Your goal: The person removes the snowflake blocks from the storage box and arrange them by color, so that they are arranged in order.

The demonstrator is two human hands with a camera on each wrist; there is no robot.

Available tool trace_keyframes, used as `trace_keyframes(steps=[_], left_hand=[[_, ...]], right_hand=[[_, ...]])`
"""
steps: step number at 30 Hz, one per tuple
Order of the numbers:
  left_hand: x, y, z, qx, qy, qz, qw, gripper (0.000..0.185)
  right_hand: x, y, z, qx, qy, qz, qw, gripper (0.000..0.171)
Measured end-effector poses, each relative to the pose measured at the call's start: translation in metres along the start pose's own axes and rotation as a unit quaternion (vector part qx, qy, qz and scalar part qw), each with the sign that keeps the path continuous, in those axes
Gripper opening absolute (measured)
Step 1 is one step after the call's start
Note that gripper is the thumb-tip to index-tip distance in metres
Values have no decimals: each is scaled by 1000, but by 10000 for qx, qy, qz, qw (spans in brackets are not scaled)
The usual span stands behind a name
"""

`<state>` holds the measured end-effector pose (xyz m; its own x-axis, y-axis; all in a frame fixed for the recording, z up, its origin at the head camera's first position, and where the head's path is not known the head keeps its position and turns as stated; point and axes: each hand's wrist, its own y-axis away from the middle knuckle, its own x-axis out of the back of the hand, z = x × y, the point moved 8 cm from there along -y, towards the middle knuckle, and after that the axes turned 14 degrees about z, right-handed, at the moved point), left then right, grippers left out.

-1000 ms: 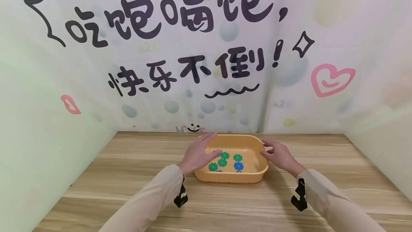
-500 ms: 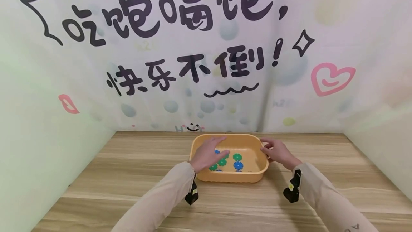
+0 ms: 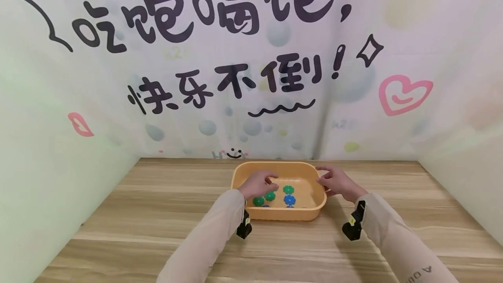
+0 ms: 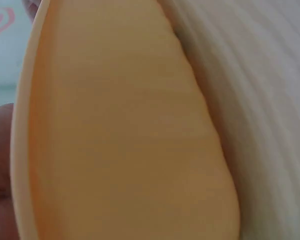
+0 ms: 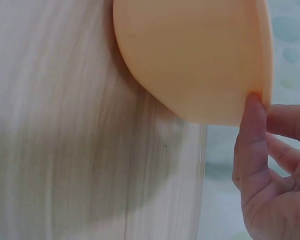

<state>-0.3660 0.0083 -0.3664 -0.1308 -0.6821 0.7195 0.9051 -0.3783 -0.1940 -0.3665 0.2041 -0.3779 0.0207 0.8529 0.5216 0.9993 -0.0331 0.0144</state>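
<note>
Wooden table [image 3: 157, 213], left hand [image 3: 257, 183] curled inside orange tub [image 3: 283, 215], grip unclear, right thumb [image 5: 252, 125] touching rim

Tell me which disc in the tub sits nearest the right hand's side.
The green disc beside the blue one, farthest right among the greens; other greens lie by the left hand.

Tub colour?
Pale orange tub, clearest in the head view.
</note>
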Motion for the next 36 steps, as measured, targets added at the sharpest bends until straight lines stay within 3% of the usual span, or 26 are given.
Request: trace_keyframes(steps=[4,15,36], left_hand=[[-4,-2,-6,417,182,-157,9988,28],[-12,-3,-22,952,439,-371,9938,17],[-20,-8,-32,1109,-12,-474,9927,19]], right_hand=[[0,-1,1,-105,-41,-31,9999,46],[0,-4,2,-175,-5,-99,9998,45],[0,-4,2,-308,-172,-347,9988,46]])
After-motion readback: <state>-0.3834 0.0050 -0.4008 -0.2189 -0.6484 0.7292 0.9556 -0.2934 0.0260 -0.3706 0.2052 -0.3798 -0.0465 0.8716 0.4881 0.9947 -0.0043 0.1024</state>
